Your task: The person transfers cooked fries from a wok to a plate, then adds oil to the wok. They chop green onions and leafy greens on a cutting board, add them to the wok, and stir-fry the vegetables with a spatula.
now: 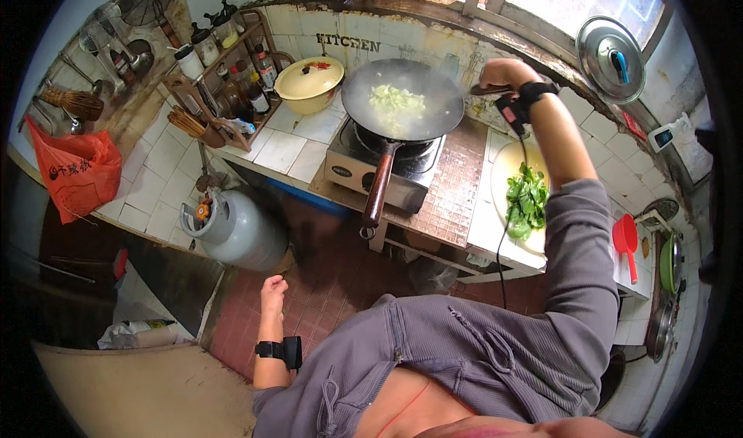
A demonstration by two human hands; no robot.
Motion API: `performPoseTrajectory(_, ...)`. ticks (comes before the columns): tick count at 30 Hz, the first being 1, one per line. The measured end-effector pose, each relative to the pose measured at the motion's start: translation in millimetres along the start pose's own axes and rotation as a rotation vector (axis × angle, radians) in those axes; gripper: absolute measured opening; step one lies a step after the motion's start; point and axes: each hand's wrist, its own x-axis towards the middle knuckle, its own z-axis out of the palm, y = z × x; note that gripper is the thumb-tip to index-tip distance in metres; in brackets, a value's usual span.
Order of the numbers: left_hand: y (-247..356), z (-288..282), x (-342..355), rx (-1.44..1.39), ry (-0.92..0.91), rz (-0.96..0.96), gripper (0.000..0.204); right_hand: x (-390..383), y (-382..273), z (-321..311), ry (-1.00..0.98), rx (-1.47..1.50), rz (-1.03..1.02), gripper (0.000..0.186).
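Note:
A dark wok [360,101] sits on the gas stove [334,165], its brown wooden handle [380,190] pointing towards me. Steam rises from chopped pale green vegetables [398,107] heaped inside it. My right hand [507,74] is at the wok's right rim, closed on a dark-handled cooking utensil [487,90]; its working end is not clear. Under my right forearm, leafy greens [527,204] lie on a pale yellow plate [505,161]. Low on the left, away from the counter, hangs my left hand [272,292], fingers curled in with nothing visible in them.
Left of the wok stands a lidded cream enamel pot [309,84], beside a rack [186,90] of bottles and jars. A grey gas cylinder [241,233] is on the floor. An orange-red bag [77,171] hangs at left. A black cable [501,260] trails from my right wrist.

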Motion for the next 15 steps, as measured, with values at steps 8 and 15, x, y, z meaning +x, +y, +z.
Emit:
performPoseTrajectory(8,-9,-20,-18,-0.065,0.053,-0.065,0.024,50,-58,32,0.498,-0.074,0.120,0.018)
performPoseTrajectory(15,-3,-2,-8,-0.004,-0.075,-0.047,0.022,-50,-86,49,0.562,-0.632,-0.254,0.024)
